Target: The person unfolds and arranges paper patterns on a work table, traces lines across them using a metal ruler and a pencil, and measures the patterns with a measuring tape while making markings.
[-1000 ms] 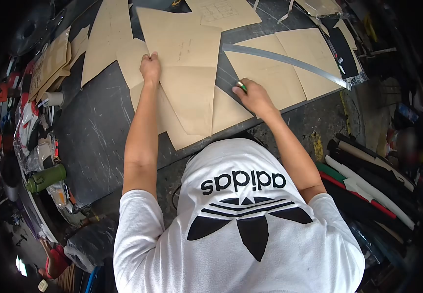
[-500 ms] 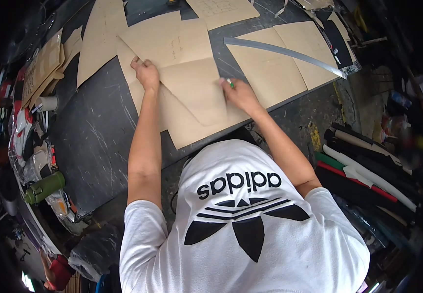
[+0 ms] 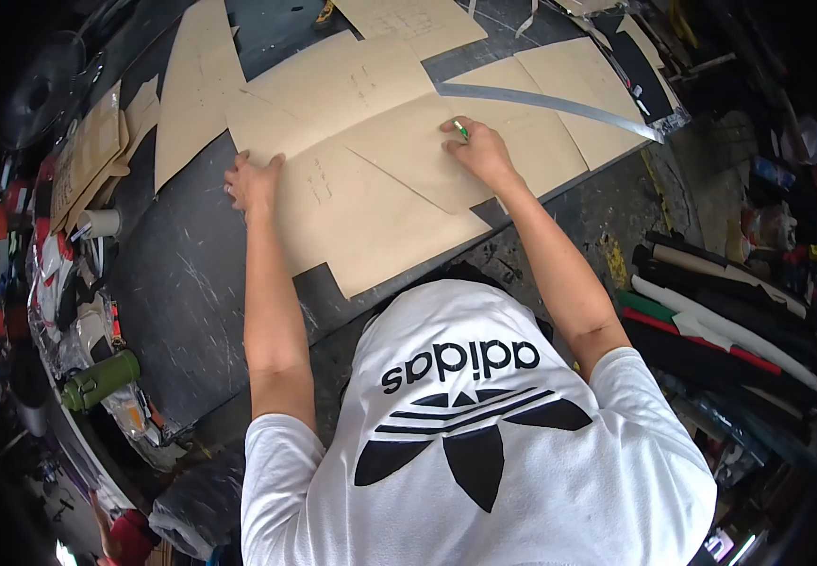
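A large brown paper pattern lies unfolded on the dark table, with a crease across it, a slanted line or slit, and small handwriting. My left hand rests at the pattern's left edge, fingers spread. Over the right part of the sheet, my right hand has its fingers curled around a small green-and-white pen; its exact kind is hard to make out. Just beyond that hand, a long metal ruler lies across other brown sheets.
More brown paper pieces lie on the scratched table. At the left are a roll of tape and a green bottle. Rolls of material stand low on the right. Another person in red shows at lower left.
The folded part of the paper now lies flat, showing more writing. My left hand has moved down and left and spread its fingers; my right hand has shifted slightly up and right.
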A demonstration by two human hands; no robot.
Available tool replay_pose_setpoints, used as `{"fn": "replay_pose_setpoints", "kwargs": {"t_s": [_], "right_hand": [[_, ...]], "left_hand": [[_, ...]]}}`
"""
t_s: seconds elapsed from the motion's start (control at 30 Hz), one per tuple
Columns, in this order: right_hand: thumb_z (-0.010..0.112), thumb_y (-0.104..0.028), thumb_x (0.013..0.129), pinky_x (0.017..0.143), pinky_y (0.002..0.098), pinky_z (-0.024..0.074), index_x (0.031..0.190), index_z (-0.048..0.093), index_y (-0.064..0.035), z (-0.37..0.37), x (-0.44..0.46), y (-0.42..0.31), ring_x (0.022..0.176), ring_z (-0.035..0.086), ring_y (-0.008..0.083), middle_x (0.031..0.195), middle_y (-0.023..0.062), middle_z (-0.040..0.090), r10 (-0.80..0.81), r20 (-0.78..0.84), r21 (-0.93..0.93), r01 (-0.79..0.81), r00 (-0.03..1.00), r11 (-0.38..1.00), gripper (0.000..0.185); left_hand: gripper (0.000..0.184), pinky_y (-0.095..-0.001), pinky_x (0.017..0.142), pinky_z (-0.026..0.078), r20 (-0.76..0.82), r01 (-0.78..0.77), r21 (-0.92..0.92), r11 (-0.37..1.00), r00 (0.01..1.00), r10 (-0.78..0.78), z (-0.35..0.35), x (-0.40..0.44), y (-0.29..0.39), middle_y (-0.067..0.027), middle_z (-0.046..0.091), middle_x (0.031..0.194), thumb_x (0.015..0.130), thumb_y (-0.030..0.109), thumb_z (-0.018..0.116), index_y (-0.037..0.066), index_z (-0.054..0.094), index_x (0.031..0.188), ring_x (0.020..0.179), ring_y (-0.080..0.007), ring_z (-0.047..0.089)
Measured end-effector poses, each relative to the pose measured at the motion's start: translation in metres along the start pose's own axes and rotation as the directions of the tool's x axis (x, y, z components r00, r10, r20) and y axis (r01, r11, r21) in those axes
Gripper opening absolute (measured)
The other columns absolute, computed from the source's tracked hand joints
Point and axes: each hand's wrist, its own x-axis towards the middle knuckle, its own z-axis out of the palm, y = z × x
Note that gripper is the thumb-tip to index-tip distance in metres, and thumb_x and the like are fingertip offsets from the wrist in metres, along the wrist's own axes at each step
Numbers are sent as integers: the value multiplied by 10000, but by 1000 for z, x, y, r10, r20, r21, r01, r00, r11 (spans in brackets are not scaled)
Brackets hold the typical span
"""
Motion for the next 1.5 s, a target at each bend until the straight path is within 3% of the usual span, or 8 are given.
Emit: {"fn": "replay_pose_setpoints", "kwargs": {"t_s": [0.1,0.33,0.43,0.5,0.8,1.03,1.33,1.5], "right_hand": [[802,-240,799,858,394,545,1248,687,-145,-9,10,7,974,712,322,1057,179,733,-49,36,-10,49,998,999,473],[798,-206,795,872,407,544,1233,705,-138,-8,10,18,1000,708,342,1058,199,733,-124,96,24,122,988,992,453],[790,-187,777,938,434,532,1253,696,-140,-4,11,25,1090,673,372,1156,212,694,-166,105,36,163,981,986,487],[791,-185,775,945,438,530,1292,668,-130,-3,12,27,1099,670,378,1164,219,692,-170,119,10,170,978,985,534],[795,-179,777,989,446,516,1512,437,-57,7,1,21,1172,644,413,1273,263,659,-99,30,-55,101,995,993,827],[789,-173,782,1011,445,507,1526,421,-61,5,-23,26,1194,635,400,1268,255,666,-89,17,-67,90,996,994,838],[802,-182,787,1036,416,495,1527,449,-115,-2,-38,32,1220,629,385,1330,237,647,-86,14,-49,87,996,995,823],[803,-174,789,1024,419,499,1525,455,-136,-6,-38,36,1219,631,380,1325,231,650,-61,68,-62,65,996,996,814]], "left_hand": [[999,-568,1150,354,18,25,20,999,1000,-25,3,8,-22,-176,613,1385,701,532,865,97,456,1502,1300,-460,536],[921,-467,1120,411,292,147,-130,980,951,-104,5,25,-32,-238,621,1376,766,517,825,26,482,1467,1269,-415,589],[849,-450,1091,437,133,129,-154,980,985,-109,17,28,-65,-249,643,1335,819,499,779,13,492,1453,1242,-412,610],[728,-444,1042,472,-140,28,-186,982,989,-55,21,26,-75,-254,684,1254,907,468,698,6,505,1436,1196,-420,637],[510,-498,973,491,-201,84,-202,976,972,-125,-15,-32,-93,-229,706,1190,995,445,587,181,540,1428,1141,-453,645],[373,-469,937,512,-275,-114,-222,968,960,49,2,-33,-82,-179,687,1107,994,415,600,227,667,1309,1065,-369,663],[551,-434,934,518,-260,-74,-113,991,965,43,0,-43,-74,-144,621,1140,868,543,741,173,719,1275,1049,-326,653],[774,-430,993,489,-238,-86,-37,996,968,75,2,-47,-85,-162,591,1250,749,707,758,183,711,1317,1175,-351,597]]}}
